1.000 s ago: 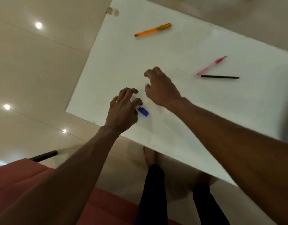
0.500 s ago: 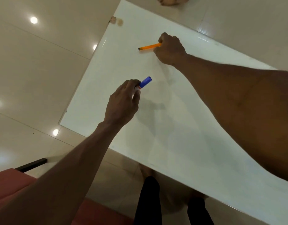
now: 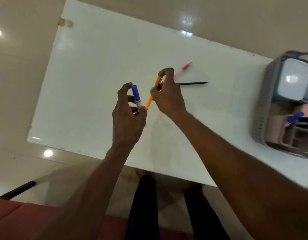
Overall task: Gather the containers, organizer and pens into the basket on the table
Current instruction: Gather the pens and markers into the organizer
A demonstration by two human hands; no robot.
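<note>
My left hand (image 3: 128, 116) grips a white pen with a blue cap (image 3: 136, 94), held upright above the middle of the white table (image 3: 90, 70). My right hand (image 3: 168, 94) pinches an orange pen (image 3: 150, 99) just right of it, its tip slanting down toward my left hand. A pink pen (image 3: 183, 70) and a thin black pen (image 3: 193, 83) lie on the table just beyond my right hand. The grey basket (image 3: 264, 104) stands at the right edge, holding a lidded container (image 3: 293, 82), a pink organizer (image 3: 285, 132) and a blue-capped pen (image 3: 295, 116).
The table's near edge runs above my legs (image 3: 142, 205). A red seat (image 3: 19, 220) with a black bar (image 3: 16, 190) sits at the lower left. Glossy floor tiles surround the table.
My right hand has lifted the orange pen off the far table and brought it back beside my left hand. The view has swung right, bringing the basket into sight.
</note>
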